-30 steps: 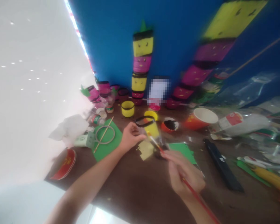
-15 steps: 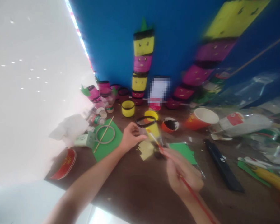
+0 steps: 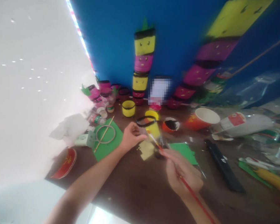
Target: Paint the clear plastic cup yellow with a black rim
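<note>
My left hand (image 3: 133, 136) is curled, fingers and thumb closed around a clear plastic ring with a black rim (image 3: 146, 125). Yellow shows on the ring's right side, though I cannot tell how much belongs to the yellow cup (image 3: 152, 114) just behind it. In my right hand (image 3: 184, 171) is a red-handled paintbrush (image 3: 157, 143), gripped like a pen. Its yellow bristles are at the ring's lower right side; contact is unclear. Below the ring lies a pale yellow torn piece (image 3: 146, 150). An orange cup with dark paint (image 3: 170, 125) stands to the right.
A yellow ring (image 3: 128, 109) stands behind my left hand. Green sheets (image 3: 110, 140) lie on either side, the left one under a stick and a hoop. Further right are a paper cup (image 3: 203, 119), a black case (image 3: 224, 166) and plastic bottles. Painted stacks (image 3: 143, 62) lean against the blue wall.
</note>
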Tool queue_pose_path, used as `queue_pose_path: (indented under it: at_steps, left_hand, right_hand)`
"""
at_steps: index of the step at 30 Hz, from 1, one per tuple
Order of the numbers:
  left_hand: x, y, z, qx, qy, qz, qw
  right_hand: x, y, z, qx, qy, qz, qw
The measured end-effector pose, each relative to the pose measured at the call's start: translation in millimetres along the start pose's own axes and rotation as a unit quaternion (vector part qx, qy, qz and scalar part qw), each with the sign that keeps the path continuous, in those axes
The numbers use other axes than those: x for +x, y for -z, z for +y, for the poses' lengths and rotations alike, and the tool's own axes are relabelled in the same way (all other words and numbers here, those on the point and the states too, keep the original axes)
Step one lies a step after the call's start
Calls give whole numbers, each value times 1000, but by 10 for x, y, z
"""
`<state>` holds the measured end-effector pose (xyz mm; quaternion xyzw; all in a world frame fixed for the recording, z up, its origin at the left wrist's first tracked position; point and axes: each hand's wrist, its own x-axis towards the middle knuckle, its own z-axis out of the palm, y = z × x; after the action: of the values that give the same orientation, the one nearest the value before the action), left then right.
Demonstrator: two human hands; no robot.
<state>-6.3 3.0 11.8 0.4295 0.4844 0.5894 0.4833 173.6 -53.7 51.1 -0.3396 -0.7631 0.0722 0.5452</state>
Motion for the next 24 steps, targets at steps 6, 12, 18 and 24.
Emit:
queue_pose_path:
  at_steps: [6, 12, 18, 24]
  left_hand:
    - [14, 7, -4, 4, -5, 18, 1000]
    - [11, 3, 0, -4, -4, 11, 1000]
    - [13, 1, 19, 0, 0, 22, 1000]
    - [19, -6, 38, 2, -4, 32, 999]
  right_hand:
    - [-8, 38, -24, 20, -24, -11, 999]
    - [-21, 27, -17, 25, -16, -11, 999]
    - [-11, 55, -22, 21, -17, -11, 1000]
    - [-23, 57, -20, 31, -22, -3, 999]
